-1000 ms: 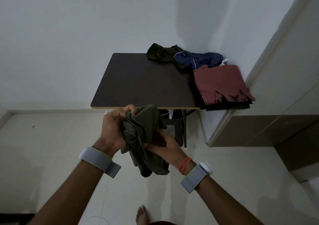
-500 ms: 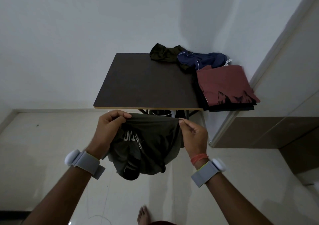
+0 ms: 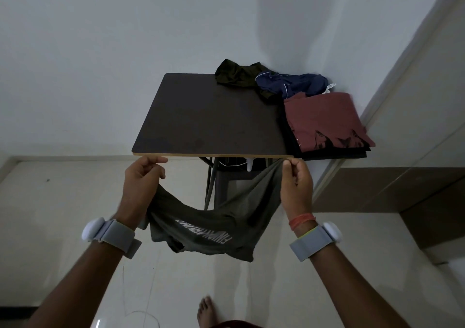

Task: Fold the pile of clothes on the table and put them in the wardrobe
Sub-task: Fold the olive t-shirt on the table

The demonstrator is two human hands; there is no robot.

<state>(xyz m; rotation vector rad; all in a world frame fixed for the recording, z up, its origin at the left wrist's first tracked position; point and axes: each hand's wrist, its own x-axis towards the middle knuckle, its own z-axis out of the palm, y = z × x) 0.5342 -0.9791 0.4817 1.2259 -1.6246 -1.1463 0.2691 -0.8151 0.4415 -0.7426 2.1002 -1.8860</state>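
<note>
An olive green T-shirt (image 3: 216,224) with white lettering hangs slack between my hands, just in front of the dark table (image 3: 208,118). My left hand (image 3: 143,176) grips one end of it, and my right hand (image 3: 297,179) pinches the other end between thumb and fingers. On the table's right side lies a folded maroon shirt (image 3: 324,121) on top of folded black clothes. Behind it, at the back corner, lie a crumpled navy garment (image 3: 292,84) and a crumpled dark green garment (image 3: 236,74).
The table stands against a white wall, its front edge right at my knuckles. A light wardrobe panel (image 3: 415,96) rises at the right, with brown trim below. My bare foot (image 3: 207,310) shows on the pale tiled floor.
My hands have moved apart and up to the table's front edge. The bunched green T-shirt has been spread out wide, and its lettering now shows.
</note>
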